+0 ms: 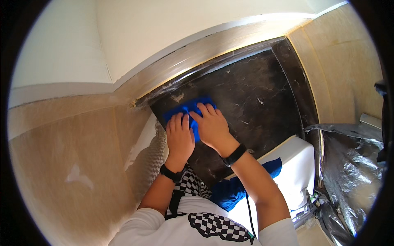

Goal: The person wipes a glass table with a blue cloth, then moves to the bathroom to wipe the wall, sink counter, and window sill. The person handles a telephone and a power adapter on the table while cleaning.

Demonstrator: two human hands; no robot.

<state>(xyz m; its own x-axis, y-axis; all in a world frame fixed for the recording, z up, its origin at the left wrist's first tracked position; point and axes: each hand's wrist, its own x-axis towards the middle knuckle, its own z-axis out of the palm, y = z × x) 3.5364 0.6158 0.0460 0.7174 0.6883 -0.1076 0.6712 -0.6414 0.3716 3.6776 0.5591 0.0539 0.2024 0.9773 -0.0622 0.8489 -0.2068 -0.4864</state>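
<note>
A bright blue cloth (197, 106) lies spread on a dark, veined marble-look slab (258, 92). My left hand (180, 138) holds the cloth's left part, its fingers laid over the fabric and pointing away from me. Close beside it, my right hand (214, 127) has its fingers and thumb on the right part of the same cloth. The two hands nearly meet at the cloth's middle, and the fabric beneath the palms is hidden. Each wrist wears a black band.
A second, darker blue cloth (229, 192) drapes over a white fixture (297, 153) at the slab's near right edge. Beige tiled walls (74, 160) enclose the slab. At right hangs a crinkled dark plastic bag (351, 166). A pale ledge (197, 55) runs along the back.
</note>
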